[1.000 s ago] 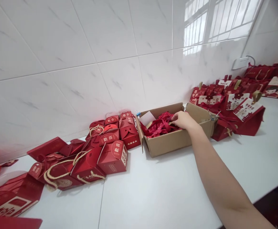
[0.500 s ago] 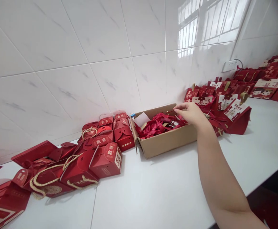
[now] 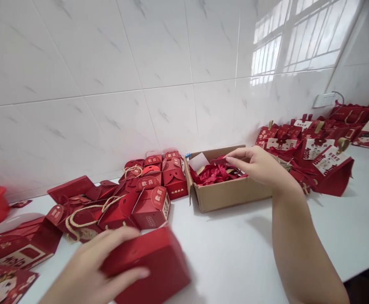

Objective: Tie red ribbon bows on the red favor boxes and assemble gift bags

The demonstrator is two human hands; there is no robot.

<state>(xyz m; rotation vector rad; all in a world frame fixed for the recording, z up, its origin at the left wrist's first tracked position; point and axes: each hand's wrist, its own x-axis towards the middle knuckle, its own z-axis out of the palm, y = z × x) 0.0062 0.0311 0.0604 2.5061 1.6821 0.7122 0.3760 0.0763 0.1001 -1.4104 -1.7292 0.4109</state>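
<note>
Left hand: Your left hand (image 3: 99,264) is curled partway closed on a plain red folded-card box (image 3: 154,264), thumb across the near face and fingers over the far side.
Held box: It sits low in the view, slightly blurred, its bottom cut off by the frame; you cannot tell whether it touches the table. Its upper right corner points toward the carton but stays apart from it.
Right hand: Your right hand (image 3: 257,165) is over the carton, thumb and fingertips pinched nearly together on the end of a flat dark-red piece (image 3: 218,161).
Carton: The open brown cardboard carton (image 3: 231,196) stands near the wall; its front rim passes below your right hand. Inside lie crumpled red ribbons (image 3: 212,174) and, at the back left corner, a white card (image 3: 199,161).
Left of carton: A cluster of small red gift boxes (image 3: 151,207) crowds right up to the carton's left side, leaving you hardly any gap. Beige rope handles (image 3: 92,211) loop over the nearer ones.
Right of carton: Red-and-white gift bags (image 3: 333,169) stand close by, beyond your wrist.
Open room: A broad stretch of white tabletop (image 3: 231,249) runs between the held box, the carton's front and your right forearm; more lies right of that forearm.
Edges: The marbled white tile wall (image 3: 108,55) bounds the back; the table's edge slants across the lower right corner, near your forearm.
</note>
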